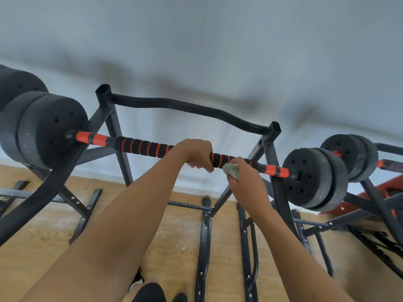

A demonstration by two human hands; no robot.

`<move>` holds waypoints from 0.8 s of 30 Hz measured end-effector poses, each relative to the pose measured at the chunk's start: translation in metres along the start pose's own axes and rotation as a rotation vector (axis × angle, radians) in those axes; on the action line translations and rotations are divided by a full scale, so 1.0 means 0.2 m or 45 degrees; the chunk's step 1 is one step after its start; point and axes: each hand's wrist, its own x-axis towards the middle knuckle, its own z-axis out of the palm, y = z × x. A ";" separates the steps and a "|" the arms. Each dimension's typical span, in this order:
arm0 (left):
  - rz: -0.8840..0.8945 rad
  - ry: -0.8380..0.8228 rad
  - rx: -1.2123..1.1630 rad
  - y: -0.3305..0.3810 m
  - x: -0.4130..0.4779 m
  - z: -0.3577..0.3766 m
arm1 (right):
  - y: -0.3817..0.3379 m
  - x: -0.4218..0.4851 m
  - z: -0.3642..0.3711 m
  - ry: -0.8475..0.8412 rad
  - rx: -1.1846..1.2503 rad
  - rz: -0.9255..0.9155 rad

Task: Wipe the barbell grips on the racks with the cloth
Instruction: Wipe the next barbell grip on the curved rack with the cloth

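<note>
A pale wall [218,51] fills the far side of the room, with a light wooden floor [54,214] below it. A black steel rack [185,107] stands against the wall, two uprights joined by a wavy top bar. The barbell [139,146] lies across the rack, running from the near left to the right. At each end sits a stack of black weight plates, big on the left [50,127] and smaller-looking on the right [314,177].

The bar's grip is black foam ringed with thin orange stripes, and next to each plate stack the bar is banded in broad orange and black. Farther right, a second barbell [353,158] rests on another stand, with something red [381,192] below it.

The person's left hand [196,152] comes over the top of the grip right of its middle. Its fingers are curled fully round the foam, holding it tight. Just to the right, close to it, the right hand [248,182] clutches a bunched, pale greenish cloth [232,170]. Its fingers are closed on the cloth, which is pressed against the near side of the bar where the foam ends.
</note>
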 end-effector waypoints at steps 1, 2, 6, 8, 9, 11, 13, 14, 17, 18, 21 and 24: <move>0.005 -0.012 -0.023 0.00 0.00 0.00 | 0.00 0.04 -0.01 0.049 0.027 0.003; 0.009 -0.017 -0.037 0.00 0.00 -0.01 | -0.01 0.07 -0.03 0.077 0.025 -0.011; 0.029 0.081 0.072 0.00 -0.01 0.00 | -0.05 0.21 -0.04 0.113 -0.119 -0.061; 0.046 0.200 0.190 0.00 -0.02 0.04 | -0.07 0.27 -0.05 0.075 -0.210 -0.070; 0.061 0.262 0.236 0.00 -0.03 0.06 | -0.08 0.31 -0.06 0.034 -0.232 -0.063; 0.093 0.383 0.327 0.00 -0.05 0.10 | -0.11 0.37 -0.09 -0.082 -0.230 -0.028; 0.118 0.508 0.439 0.00 -0.08 0.14 | -0.13 0.41 -0.12 -0.185 -0.226 0.005; 0.128 0.569 0.498 0.00 -0.10 0.16 | -0.13 0.40 -0.12 -0.217 -0.245 -0.002; 0.114 0.725 0.613 0.02 -0.13 0.25 | -0.14 0.29 -0.14 -0.209 -0.310 -0.010; 0.105 0.780 0.610 0.02 -0.14 0.26 | -0.13 0.24 -0.15 -0.190 -0.293 -0.005; 0.099 0.822 0.560 0.04 -0.14 0.28 | -0.10 0.10 -0.16 -0.150 -0.259 -0.047; 0.088 0.866 0.516 0.04 -0.14 0.29 | -0.07 0.09 -0.14 -0.085 -0.211 -0.074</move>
